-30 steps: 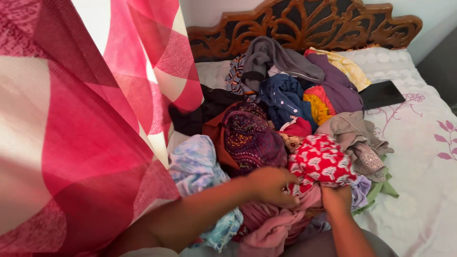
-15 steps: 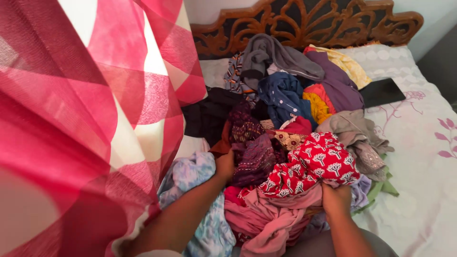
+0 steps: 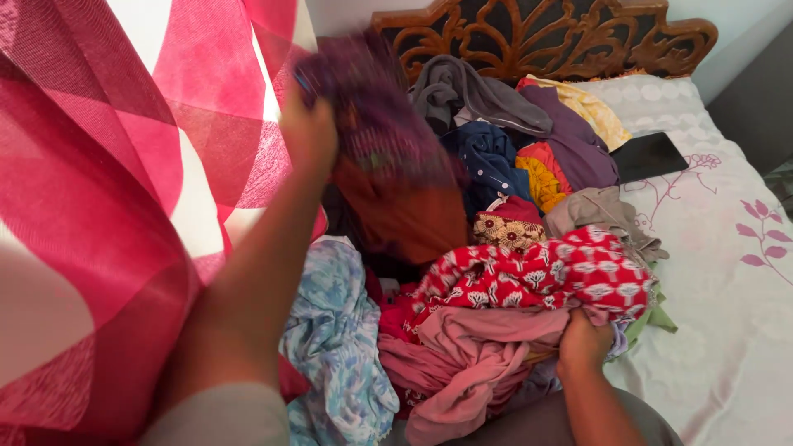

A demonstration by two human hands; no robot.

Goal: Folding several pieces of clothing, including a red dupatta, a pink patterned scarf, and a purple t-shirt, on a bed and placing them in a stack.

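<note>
Lifted out of the pile since half a second ago, the purple and rust cloth [image 3: 388, 157] is hanging blurred from the closed left hand [image 3: 307, 132] – the right hand [image 3: 583, 340] is still gripping the red printed cloth [image 3: 529, 277] at the pile's front.

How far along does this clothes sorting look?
Barely begun, by the look of it. Nothing folded or stacked shows anywhere on the bed. In hand: the left hand lifts a dark purple and rust garment, blurred by motion, while the right hand grips the red printed cloth. Left: the whole heap, including the pink garment, light blue cloth and grey top.
</note>
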